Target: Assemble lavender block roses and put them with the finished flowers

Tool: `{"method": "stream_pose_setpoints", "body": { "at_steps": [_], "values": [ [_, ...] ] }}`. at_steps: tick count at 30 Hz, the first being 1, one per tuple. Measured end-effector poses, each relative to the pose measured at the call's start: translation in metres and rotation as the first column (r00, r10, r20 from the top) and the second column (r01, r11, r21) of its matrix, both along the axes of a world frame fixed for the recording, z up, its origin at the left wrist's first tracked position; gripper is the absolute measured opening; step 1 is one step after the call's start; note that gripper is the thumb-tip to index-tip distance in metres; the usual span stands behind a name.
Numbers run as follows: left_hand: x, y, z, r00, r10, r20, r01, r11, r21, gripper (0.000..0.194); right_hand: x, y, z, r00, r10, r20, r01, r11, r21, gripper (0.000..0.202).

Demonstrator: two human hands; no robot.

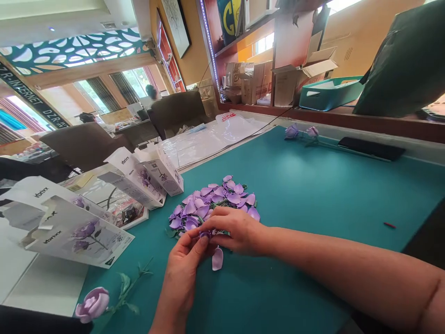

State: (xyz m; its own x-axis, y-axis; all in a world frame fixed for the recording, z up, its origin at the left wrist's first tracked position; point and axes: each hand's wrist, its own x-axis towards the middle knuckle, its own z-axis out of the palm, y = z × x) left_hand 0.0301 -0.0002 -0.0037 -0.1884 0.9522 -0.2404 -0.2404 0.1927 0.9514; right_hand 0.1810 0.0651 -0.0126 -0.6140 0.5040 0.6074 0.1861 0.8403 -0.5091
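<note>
A small purple flower piece point(205, 234) is at the near edge of the petal pile point(199, 203). The left hand point(184, 266) pinches it between thumb and finger. The right hand point(239, 229) has its fingers bent close over it; I can't tell if they grip. The piece is tiny, so it could slip and get lost in the pile. One loose petal point(217, 259) lies just nearer than the pile, where a hand could brush it away. A white rose box point(166, 175), left of and behind the pile, could tip over if bumped.
</note>
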Motion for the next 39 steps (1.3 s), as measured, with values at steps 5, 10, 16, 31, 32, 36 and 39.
{"method": "stream_pose_setpoints", "body": {
  "at_steps": [5, 10, 16, 31, 32, 36, 39],
  "values": [
    [-0.002, 0.001, -0.003, 0.999, -0.036, 0.021, 0.037, 0.998, -0.049, 0.044, -0.001, 0.000, -0.003, 0.999, -0.018, 0.039, 0.012, 0.992, 0.128, 0.020],
    [-0.003, 0.003, -0.001, 0.999, -0.037, 0.004, 0.037, 0.996, -0.083, 0.045, 0.000, -0.001, -0.003, 0.997, -0.026, 0.067, 0.016, 0.987, 0.157, 0.020],
    [-0.012, 0.004, 0.010, 0.982, 0.189, -0.028, -0.189, 0.982, -0.027, 0.054, 0.008, 0.009, 0.006, 0.995, -0.096, -0.041, 0.098, 0.994, 0.042, 0.015],
    [-0.035, 0.003, 0.022, 0.931, 0.363, 0.040, -0.364, 0.918, 0.159, 0.040, 0.033, 0.041, 0.016, 0.912, -0.378, -0.161, 0.338, 0.913, -0.228, 0.012],
    [-0.037, 0.004, 0.022, 0.926, 0.374, 0.060, -0.378, 0.910, 0.170, 0.034, 0.032, 0.041, 0.014, 0.913, -0.378, -0.153, 0.337, 0.911, -0.238, 0.012],
    [-0.038, 0.008, 0.019, 0.885, 0.439, 0.155, -0.460, 0.876, 0.145, 0.007, 0.023, 0.035, 0.009, 0.942, -0.332, -0.057, 0.315, 0.927, -0.203, 0.014],
    [-0.036, 0.010, 0.018, 0.873, 0.449, 0.189, -0.471, 0.877, 0.091, 0.011, 0.014, 0.028, 0.002, 0.965, -0.254, 0.066, 0.261, 0.955, -0.140, 0.016]
  ]
}}
